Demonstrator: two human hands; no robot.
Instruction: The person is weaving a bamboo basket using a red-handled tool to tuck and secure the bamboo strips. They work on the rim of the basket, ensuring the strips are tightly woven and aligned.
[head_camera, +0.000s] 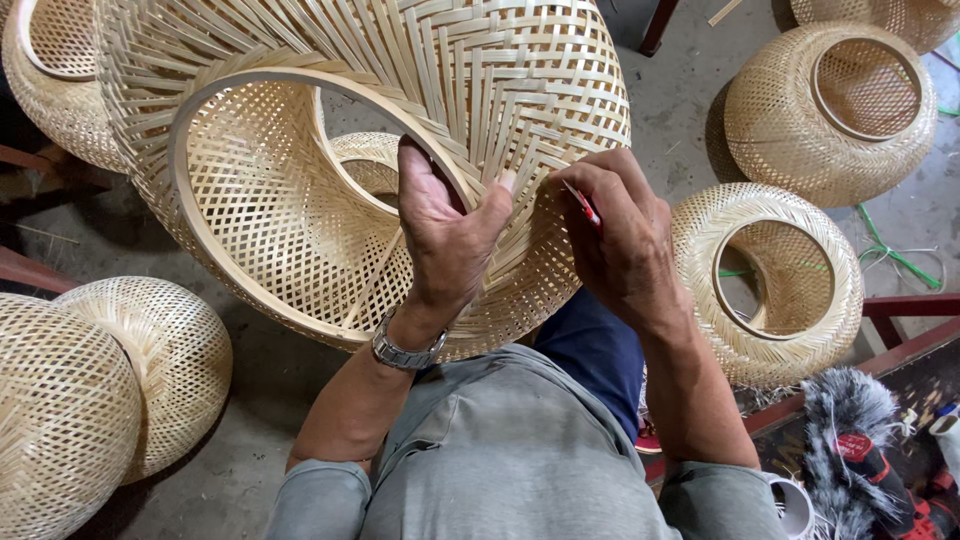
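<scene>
A large round woven bamboo basket (470, 90) rests tilted over my lap, its ringed opening facing left. My left hand (445, 230) grips the rim of that opening, fingers hooked inside and thumb on the outer weave. My right hand (615, 235) presses against the basket's outer side just right of the left hand. It is closed around a small red-handled tool (583, 205), whose tip touches the bamboo strips.
More woven bamboo baskets lie on the concrete floor: two at the lower left (110, 390), one beside my right arm (775, 280), one at the upper right (830, 110). Green strips (890, 250) lie on the floor. A furry grey microphone cover (850, 430) sits at the lower right.
</scene>
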